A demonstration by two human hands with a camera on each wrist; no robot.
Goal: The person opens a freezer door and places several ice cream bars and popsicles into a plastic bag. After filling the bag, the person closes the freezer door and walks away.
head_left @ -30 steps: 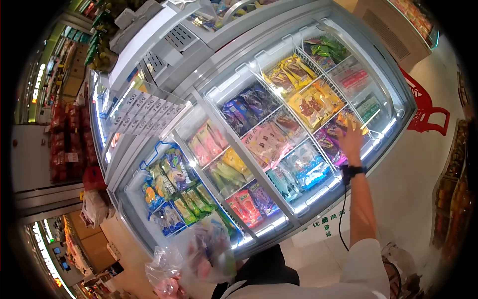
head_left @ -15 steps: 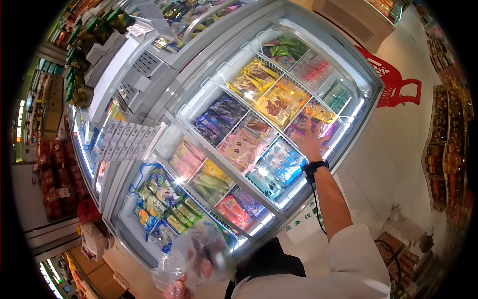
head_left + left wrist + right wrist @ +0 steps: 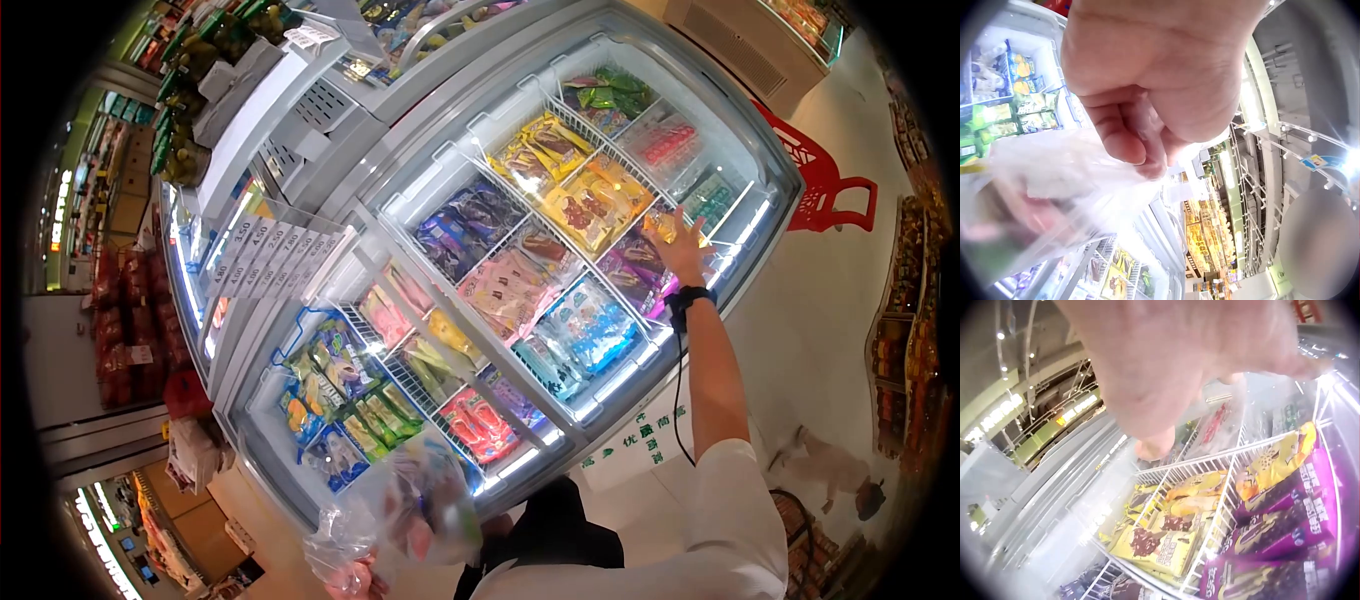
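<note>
the right hand [image 3: 685,255] is out over the right side of the freezer [image 3: 765,125], fingers spread above the orange pack [image 3: 1279,465] and the purple packs [image 3: 1279,528]. its grip is loose and no pack shows in it; whether a fingertip touches the orange pack, i cannot tell. so the reach has got as far as this compartment, and by the look of it nothing has been picked up there. the orange pack lies on top of the purple ones, right of centre in the right wrist view, with a wire divider [image 3: 1213,528] between them and the yellow packs [image 3: 1160,547].

at the bottom left of the head view, the left hand [image 3: 354,578] grips a clear bag [image 3: 425,490], fingers curled round the gathered plastic. the bag hangs by the freezer's near edge with something pinkish inside, too blurred to name.
</note>
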